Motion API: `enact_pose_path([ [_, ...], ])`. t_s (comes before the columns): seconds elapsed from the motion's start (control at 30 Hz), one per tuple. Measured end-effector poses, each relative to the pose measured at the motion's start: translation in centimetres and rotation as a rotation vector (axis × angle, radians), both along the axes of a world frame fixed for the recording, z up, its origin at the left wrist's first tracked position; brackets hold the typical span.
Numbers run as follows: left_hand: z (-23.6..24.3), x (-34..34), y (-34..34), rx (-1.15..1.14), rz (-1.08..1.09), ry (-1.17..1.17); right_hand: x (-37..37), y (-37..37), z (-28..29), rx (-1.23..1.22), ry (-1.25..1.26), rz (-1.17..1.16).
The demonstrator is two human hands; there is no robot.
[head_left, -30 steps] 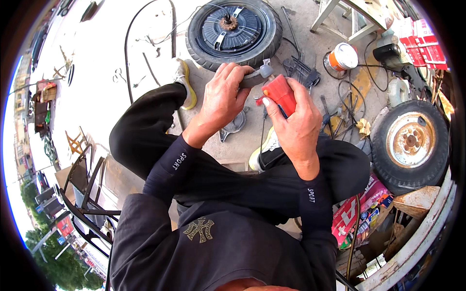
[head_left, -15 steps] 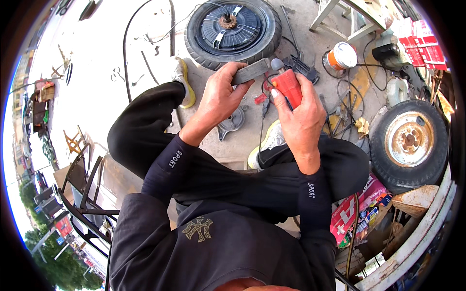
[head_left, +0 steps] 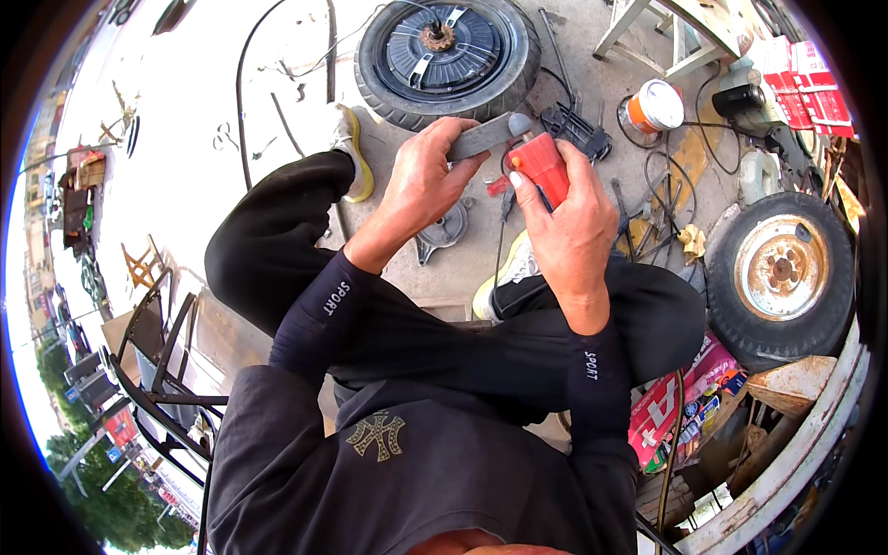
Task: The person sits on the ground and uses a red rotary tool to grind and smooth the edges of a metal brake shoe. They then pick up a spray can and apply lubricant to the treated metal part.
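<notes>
My left hand (head_left: 430, 178) is closed on a grey flat block (head_left: 481, 139), which points out toward the right. In my right hand (head_left: 575, 227) is a red handheld grinder (head_left: 541, 169), its body gripped between thumb and fingers. The grinder's rounded grey tip (head_left: 520, 124) is at the block's right end and looks to be against it; whether it spins cannot be told. Just beyond both hands lies a black hub-motor wheel (head_left: 444, 51) with a tyre. Below my left hand, a round metal cover (head_left: 446, 229) rests on the ground between my legs.
Black tool parts (head_left: 575, 129) and cables lie right of the grinder. Farther right are a white-and-orange can (head_left: 653, 106), a wooden stool (head_left: 671, 37), red boxes (head_left: 807, 88) and a tyre with a rusty rim (head_left: 782, 273). A black metal chair frame (head_left: 166, 361) stands at left.
The grinder has shifted slightly left, bringing its tip closer to the end of the grey block. Both hands keep their grips.
</notes>
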State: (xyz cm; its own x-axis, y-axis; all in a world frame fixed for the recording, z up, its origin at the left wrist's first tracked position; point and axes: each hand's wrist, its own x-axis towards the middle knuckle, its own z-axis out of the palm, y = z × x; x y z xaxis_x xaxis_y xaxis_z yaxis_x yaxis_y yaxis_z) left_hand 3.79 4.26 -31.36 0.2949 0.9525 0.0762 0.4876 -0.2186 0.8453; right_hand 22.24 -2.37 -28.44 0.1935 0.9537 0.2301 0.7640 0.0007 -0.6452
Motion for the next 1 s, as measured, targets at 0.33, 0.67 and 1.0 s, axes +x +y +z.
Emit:
enact_pose_path([
  [0.33, 0.2, 0.1, 0.0, 0.078, -0.064, 0.089, -0.3, -0.3, 0.0, 0.007, -0.006, 0.054],
  [0.67, -0.6, -0.1, 0.0, 0.081, -0.076, 0.087, -1.5, -1.1, 0.3, 0.018, -0.017, 0.144],
  [1.0, -0.5, -0.1, 0.1, 0.113, -0.057, 0.112, -1.5, -1.0, 0.1, 0.011, -0.064, 0.093],
])
